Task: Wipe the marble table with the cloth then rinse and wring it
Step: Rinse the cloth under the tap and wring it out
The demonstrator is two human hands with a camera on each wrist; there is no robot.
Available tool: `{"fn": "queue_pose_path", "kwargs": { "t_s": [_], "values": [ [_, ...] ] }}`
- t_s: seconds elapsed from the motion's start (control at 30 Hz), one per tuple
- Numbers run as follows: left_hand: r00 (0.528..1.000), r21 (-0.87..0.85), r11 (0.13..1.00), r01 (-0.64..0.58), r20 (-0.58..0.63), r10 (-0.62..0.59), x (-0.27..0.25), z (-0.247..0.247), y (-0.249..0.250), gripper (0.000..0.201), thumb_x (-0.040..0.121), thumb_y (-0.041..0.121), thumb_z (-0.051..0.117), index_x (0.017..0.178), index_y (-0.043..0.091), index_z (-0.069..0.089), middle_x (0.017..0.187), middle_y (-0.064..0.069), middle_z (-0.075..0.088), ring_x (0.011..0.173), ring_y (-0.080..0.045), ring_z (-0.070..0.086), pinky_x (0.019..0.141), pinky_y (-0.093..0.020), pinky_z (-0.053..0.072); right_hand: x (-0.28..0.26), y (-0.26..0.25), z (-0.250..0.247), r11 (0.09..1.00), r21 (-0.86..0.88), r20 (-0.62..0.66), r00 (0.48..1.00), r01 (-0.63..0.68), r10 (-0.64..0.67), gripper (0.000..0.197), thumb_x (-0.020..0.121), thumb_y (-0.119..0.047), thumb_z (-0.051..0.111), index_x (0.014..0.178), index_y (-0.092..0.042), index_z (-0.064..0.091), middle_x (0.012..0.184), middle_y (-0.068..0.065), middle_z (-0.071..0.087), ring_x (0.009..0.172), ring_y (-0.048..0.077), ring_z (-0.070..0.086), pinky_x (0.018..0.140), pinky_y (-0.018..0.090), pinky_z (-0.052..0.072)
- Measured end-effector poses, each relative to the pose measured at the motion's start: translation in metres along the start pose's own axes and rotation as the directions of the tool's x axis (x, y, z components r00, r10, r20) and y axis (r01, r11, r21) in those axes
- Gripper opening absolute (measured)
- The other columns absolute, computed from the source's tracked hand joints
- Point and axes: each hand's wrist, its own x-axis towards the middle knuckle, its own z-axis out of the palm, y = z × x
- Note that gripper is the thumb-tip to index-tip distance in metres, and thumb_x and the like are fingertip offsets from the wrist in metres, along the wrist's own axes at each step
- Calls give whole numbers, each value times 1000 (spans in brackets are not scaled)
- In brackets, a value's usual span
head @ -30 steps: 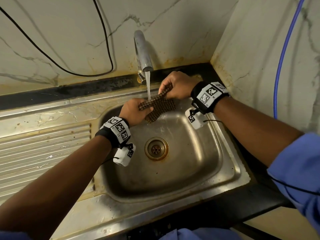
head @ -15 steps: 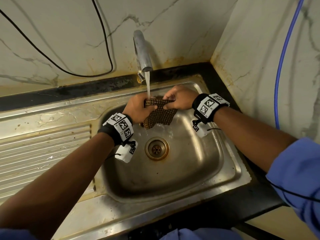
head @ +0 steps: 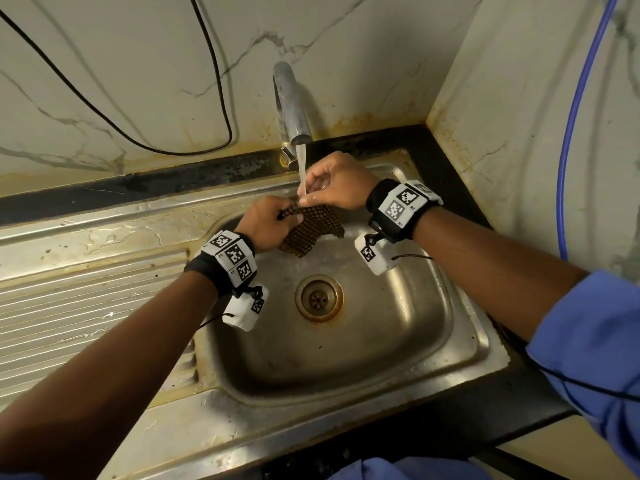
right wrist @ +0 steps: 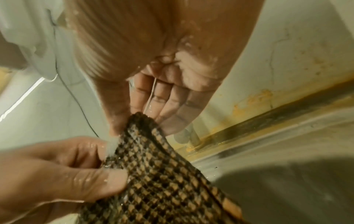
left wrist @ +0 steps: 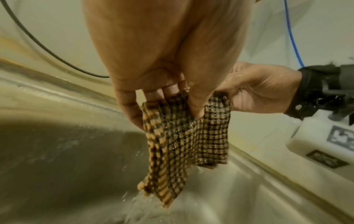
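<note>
Head view: both hands hold the checked cloth [head: 311, 230] over the steel sink [head: 450, 341], right under the running tap [head: 292, 109]. Left hand [head: 265, 223] pinches the cloth's left top edge, thumb against fingers. Right hand [head: 337, 185] pinches the right top corner with thumb and fingertips. Water stream [head: 302, 168] lands at the right fingertips. Cloth hangs wet, clear of the drain [head: 318, 298].

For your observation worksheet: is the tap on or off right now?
On. A stream of water falls from the tap onto the cloth held over the sink.
</note>
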Motion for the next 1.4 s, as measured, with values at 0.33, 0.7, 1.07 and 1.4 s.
{"fn": "queue_pose_path", "kwargs": {
  "t_s": [0.33, 0.7, 1.07, 1.4],
  "values": [
    [994, -316, 943, 107, 19, -106, -8, -12, 4, 14, 97, 12, 49, 96, 8, 63, 88, -6, 65, 82, -16, 60, 74, -30, 48, -21, 8, 18, 983, 172, 64, 997, -57, 47, 21, 85, -25, 72, 103, -13, 72, 98, 4, 73, 90, 14, 68, 83, 27, 56],
    [995, -206, 975, 83, -36, -92, -11, -4, -8, 10, 93, 18, 58, 94, 12, 65, 83, 1, 66, 77, -9, 62, 62, -15, 46, -10, -12, 9, 998, 67, 13, 1000, -7, 6, 19, 87, -15, 70, 103, -6, 73, 90, -9, 71, 79, -3, 66, 72, 16, 54],
    [990, -319, 938, 138, 11, -141, -9, 3, -3, 9, 93, 15, 57, 89, 17, 65, 82, 2, 68, 77, -11, 64, 63, -20, 48, -2, -10, 1, 997, 8, 80, 994, -80, 79, 26, 79, 1, 69, 102, -11, 75, 96, -1, 72, 80, -1, 64, 79, 21, 54],
    [985, -466, 870, 157, 11, -172, -1, -4, 17, 20, 96, 17, 51, 110, 7, 60, 102, -7, 67, 95, -19, 63, 77, -29, 51, -38, 28, 13, 962, -18, 169, 948, -271, 270, 45, 90, -24, 65, 133, -26, 53, 123, -13, 59, 105, 3, 55, 87, 13, 44]
  ]
}}
